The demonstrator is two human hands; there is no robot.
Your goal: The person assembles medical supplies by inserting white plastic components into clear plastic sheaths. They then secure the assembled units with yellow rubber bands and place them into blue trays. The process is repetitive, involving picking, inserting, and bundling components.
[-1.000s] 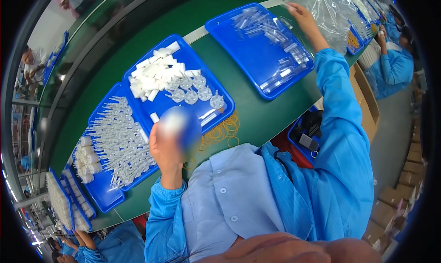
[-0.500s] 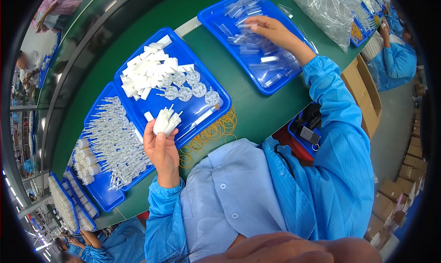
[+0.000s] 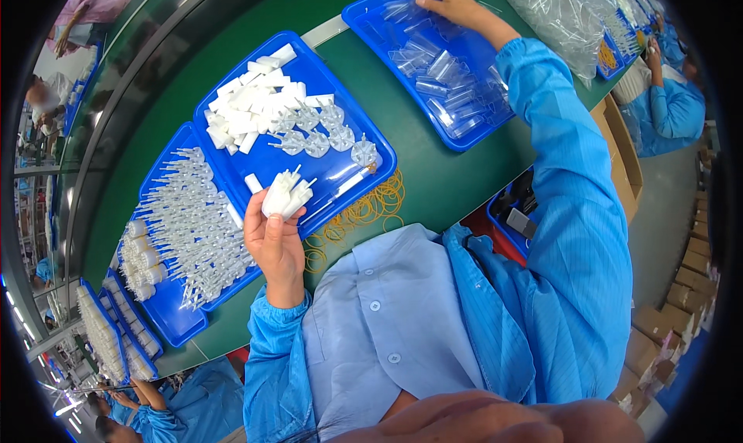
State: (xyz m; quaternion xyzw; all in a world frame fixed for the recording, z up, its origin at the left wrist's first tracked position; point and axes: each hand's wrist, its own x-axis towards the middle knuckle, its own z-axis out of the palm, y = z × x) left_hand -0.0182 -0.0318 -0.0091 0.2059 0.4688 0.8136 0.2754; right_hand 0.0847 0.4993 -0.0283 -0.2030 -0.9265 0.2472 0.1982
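My left hand is closed around a white pronged part, with white sleeves on its prongs, held above the near edge of the middle blue tray. That tray carries a heap of loose white tubes and several clear round pieces with thin prongs. At the far end of the right blue tray my right hand reaches over clear plastic tubes, fingers stretched out and a little apart. Whether its fingertips touch a tube is too small to tell.
Yellow rubber bands lie on the green table beside the middle tray. At left, a blue tray holds rows of white pronged parts. A clear plastic bag sits at the far right, near a cardboard box. Co-workers sit nearby.
My right hand has moved farther away, toward the far end of the right tray. Clear tubes there lie differently. My left hand still holds the white pronged part, almost unmoved.
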